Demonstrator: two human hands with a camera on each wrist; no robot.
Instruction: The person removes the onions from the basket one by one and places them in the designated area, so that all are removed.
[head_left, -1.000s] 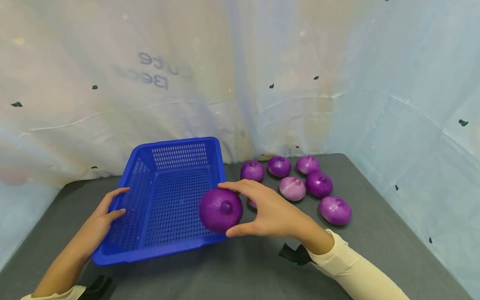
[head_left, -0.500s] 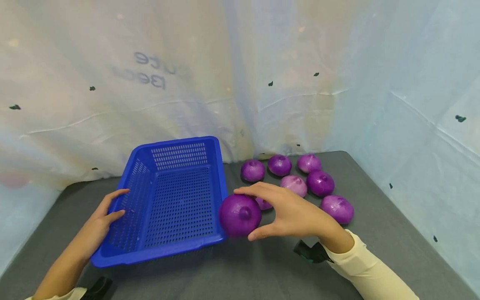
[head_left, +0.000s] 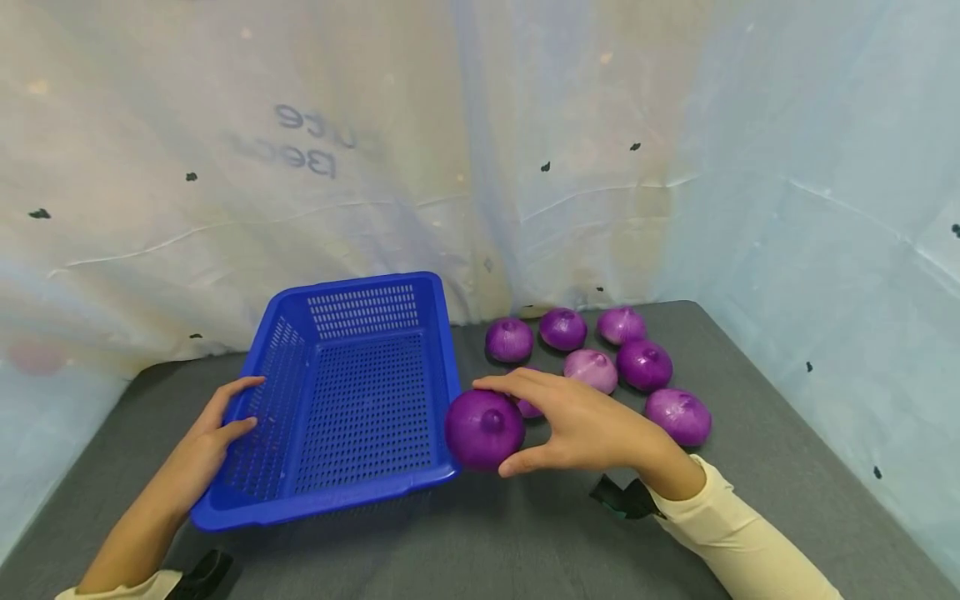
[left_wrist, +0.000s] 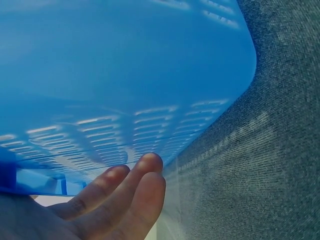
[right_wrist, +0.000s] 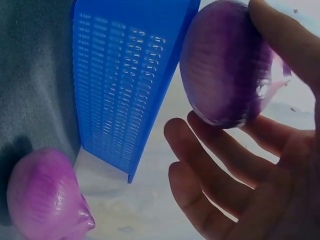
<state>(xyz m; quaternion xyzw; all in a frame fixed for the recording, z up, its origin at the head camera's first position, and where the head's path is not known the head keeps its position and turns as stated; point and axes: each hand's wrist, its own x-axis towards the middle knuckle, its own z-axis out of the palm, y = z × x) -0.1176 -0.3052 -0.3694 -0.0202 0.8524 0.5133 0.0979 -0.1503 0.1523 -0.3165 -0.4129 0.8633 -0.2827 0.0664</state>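
Note:
My left hand (head_left: pixel 201 442) grips the left rim of a blue perforated plastic basket (head_left: pixel 330 498), thumb on the inner side. From the left wrist, the other fingers (left_wrist: pixel 145 197) show against its outer wall. In my right hand (head_left: pixel 581 423) a large purple onion (head_left: pixel 480 432) is pinched between fingers and thumb, just off the basket's right rim and above the table. The right wrist view shows the onion (right_wrist: pixel 225 65) raised beside the basket wall (right_wrist: pixel 112 85). No onion lies in the basket. Another onion (head_left: pixel 529 408) is partly hidden behind my right hand.
Several purple and pinkish onions sit on the dark grey table (head_left: pixel 525 542) to the right, among them a pale one (head_left: pixel 591 370) and the rightmost one (head_left: pixel 678 417). Pale sheeting (head_left: pixel 480 150) hangs behind and along the right side.
My right hand has carried the onion rightward, from over the basket's right part to outside its right rim; the last half second shows little motion. The left hand keeps its grip on the basket.

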